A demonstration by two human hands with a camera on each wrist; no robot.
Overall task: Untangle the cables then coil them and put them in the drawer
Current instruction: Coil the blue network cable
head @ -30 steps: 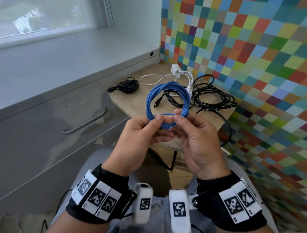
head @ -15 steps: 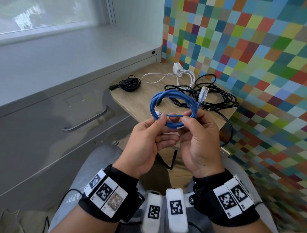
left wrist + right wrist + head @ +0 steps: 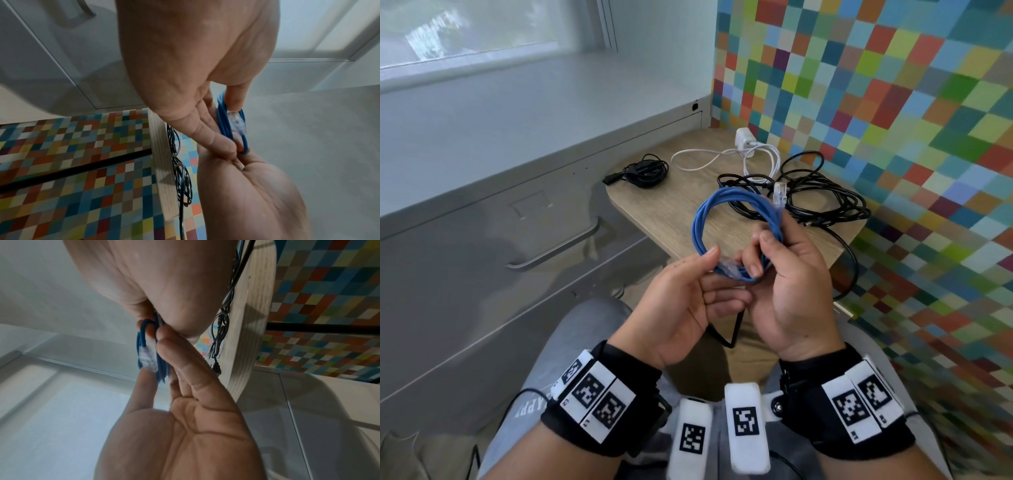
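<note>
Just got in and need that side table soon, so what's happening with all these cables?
A seated person is tidying cables. The right hand grips a coiled blue network cable while the left hand pinches it beside a clear plug. A small black bundle, a white charger cable and a loose black tangle lie on the wooden table. The drawer is closed.

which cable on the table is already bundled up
The small black cable bundle at the table's far left, lying apart. The white charger cable and big black cables are loose.
</note>
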